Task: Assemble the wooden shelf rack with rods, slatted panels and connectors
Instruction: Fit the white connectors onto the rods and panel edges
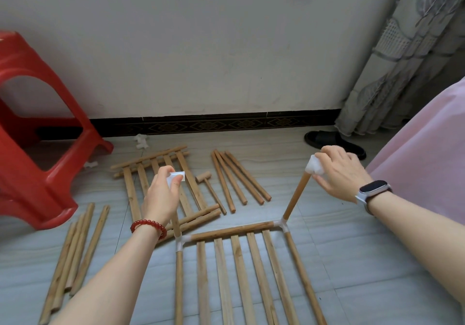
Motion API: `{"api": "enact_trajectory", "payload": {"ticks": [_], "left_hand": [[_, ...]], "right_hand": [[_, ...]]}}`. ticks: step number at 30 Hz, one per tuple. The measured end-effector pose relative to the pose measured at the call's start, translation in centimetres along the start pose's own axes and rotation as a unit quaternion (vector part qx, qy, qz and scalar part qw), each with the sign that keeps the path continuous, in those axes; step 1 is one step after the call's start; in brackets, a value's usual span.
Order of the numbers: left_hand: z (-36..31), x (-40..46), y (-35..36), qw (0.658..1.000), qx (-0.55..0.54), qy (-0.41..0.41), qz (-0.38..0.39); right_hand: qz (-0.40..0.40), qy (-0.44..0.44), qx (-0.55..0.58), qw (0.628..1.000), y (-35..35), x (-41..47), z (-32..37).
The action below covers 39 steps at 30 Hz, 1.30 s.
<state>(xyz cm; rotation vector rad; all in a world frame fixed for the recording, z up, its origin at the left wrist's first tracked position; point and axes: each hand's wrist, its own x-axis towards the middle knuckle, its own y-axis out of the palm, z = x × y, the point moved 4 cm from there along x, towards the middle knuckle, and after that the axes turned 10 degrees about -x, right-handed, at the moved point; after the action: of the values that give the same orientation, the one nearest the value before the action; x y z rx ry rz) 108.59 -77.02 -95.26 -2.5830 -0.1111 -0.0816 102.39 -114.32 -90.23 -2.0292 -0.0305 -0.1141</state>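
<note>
A slatted panel (pixel 239 269) lies on the floor in front of me, framed by rods joined at white corner connectors (pixel 281 224). Two upright rods rise from its far corners. My left hand (pixel 161 196) grips a white connector (pixel 177 176) on top of the left upright rod (pixel 176 224). My right hand (pixel 339 171) holds another white connector (pixel 313 167) on top of the right upright rod (pixel 297 196). A second slatted panel (pixel 161 173) lies farther back. Loose rods lie at the left (pixel 80 251) and centre right (pixel 239 178).
A small wooden mallet (pixel 208 186) lies between the far panel and the loose rods. A red plastic stool (pixel 32 133) stands at the left. Spare white connectors (pixel 141 141) lie by the wall. A black slipper (pixel 329 141), a curtain and pink fabric (pixel 422 153) are at the right.
</note>
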Motion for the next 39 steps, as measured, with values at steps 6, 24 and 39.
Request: {"api": "enact_trajectory", "payload": {"ticks": [6,24,39], "left_hand": [[0.0,-0.1,-0.1,1.000,0.002,0.009,-0.002],[-1.5,-0.8,-0.8,0.945,0.266,0.191,-0.024],[-0.9,-0.3,-0.7,0.964,0.232,0.131,0.011]], "right_hand": [[0.062,-0.051,0.019,0.997,0.6,1.0,1.0],[0.096,0.072,0.132,0.984,-0.6,1.4,2.3],[0.048,0.137,0.061,0.988,-1.0,1.1,3.2]]}}
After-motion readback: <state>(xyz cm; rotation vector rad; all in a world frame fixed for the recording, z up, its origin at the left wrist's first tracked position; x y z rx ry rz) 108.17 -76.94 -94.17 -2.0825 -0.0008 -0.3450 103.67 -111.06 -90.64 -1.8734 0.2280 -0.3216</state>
